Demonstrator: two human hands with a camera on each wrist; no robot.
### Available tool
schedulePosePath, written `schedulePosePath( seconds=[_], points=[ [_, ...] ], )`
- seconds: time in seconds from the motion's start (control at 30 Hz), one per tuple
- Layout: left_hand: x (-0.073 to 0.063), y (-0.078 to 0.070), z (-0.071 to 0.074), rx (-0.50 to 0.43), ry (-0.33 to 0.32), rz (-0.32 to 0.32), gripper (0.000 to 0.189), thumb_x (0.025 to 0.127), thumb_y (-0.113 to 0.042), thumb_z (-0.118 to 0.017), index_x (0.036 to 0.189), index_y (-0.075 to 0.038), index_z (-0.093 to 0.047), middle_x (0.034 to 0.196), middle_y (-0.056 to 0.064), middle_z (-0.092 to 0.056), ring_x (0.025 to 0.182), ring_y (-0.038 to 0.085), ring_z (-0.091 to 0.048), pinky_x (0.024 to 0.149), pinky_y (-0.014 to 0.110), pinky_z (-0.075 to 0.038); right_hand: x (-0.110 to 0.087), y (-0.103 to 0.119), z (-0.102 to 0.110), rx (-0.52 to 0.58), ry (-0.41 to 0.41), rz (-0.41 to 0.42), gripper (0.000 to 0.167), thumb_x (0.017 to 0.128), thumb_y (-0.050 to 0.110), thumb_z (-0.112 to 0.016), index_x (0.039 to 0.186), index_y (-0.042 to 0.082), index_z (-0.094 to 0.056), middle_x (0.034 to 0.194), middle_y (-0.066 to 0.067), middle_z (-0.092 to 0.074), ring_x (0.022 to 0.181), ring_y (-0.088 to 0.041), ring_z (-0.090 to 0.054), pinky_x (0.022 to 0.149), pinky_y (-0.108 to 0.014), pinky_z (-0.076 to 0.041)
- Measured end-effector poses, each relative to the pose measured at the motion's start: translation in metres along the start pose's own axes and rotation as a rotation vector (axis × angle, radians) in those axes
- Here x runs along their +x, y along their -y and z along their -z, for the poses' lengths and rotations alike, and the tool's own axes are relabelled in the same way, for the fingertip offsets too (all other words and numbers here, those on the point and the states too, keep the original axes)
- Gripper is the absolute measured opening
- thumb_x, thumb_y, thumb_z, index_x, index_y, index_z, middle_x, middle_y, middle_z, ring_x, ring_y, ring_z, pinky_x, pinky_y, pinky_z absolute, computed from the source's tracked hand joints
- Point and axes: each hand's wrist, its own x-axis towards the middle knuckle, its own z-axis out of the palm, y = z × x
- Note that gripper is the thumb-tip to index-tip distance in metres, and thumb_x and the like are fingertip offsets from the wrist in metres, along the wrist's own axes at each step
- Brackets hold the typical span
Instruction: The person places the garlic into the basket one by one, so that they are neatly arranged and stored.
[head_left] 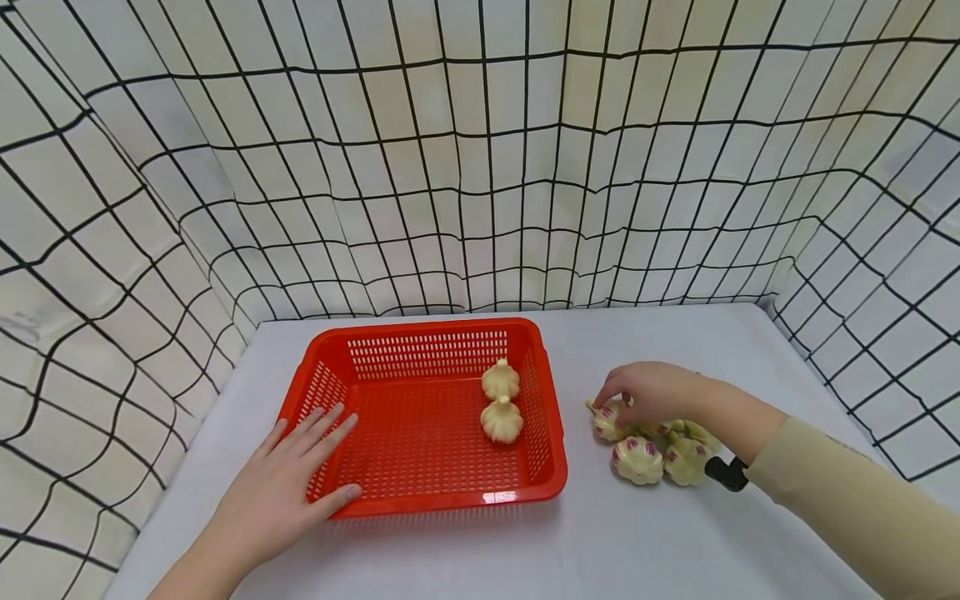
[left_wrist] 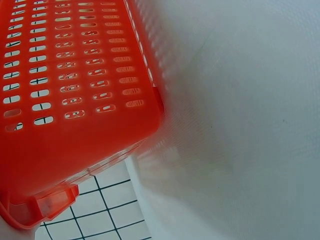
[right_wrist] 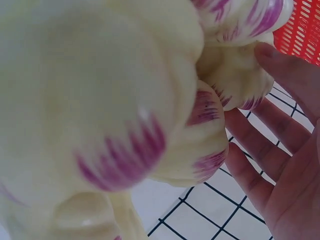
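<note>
Garlic (head_left: pixel 609 422) sits on the table (head_left: pixel 600 542), right of the basket (head_left: pixel 427 504); my right hand (head_left: pixel 660 396) pinches it, thumb one side, fingers the other. Looks light, stiff, smooth, maybe slippery, probably not fragile; best held round the fat belly, not the thin stem. Other bulbs (head_left: pixel 637 461) crowd close. My left hand (head_left: pixel 288 479) lies spread on the basket's corner.
</note>
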Motion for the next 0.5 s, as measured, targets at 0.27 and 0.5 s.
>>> schedulePosePath(
  seconds=[0.27,0.5],
  points=[
    [-0.001,0.001,-0.001,-0.002,-0.037,-0.017,0.083,0.087,-0.066,-0.061,0.154,-0.023,-0.039,0.158,0.007,-0.037,0.142,0.038,-0.034,0.122,0.046,-0.001,0.005,-0.004,0.004,-0.015,-0.006,0.0,0.027,0.089,0.016,-0.072,0.114,0.026,-0.075,0.113,0.007,-0.066,0.104,-0.017,-0.059,0.094,-0.046,-0.052],
    [-0.002,0.001,0.0,-0.002,-0.013,-0.002,0.083,0.086,-0.066,-0.061,0.154,-0.022,-0.039,0.158,0.007,-0.036,0.143,0.037,-0.033,0.122,0.044,0.002,0.008,-0.014,0.006,-0.029,-0.016,0.043,0.03,0.089,0.01,-0.071,0.114,0.026,-0.076,0.118,0.002,-0.066,0.114,-0.025,-0.059,0.099,-0.051,-0.049]
  ],
)
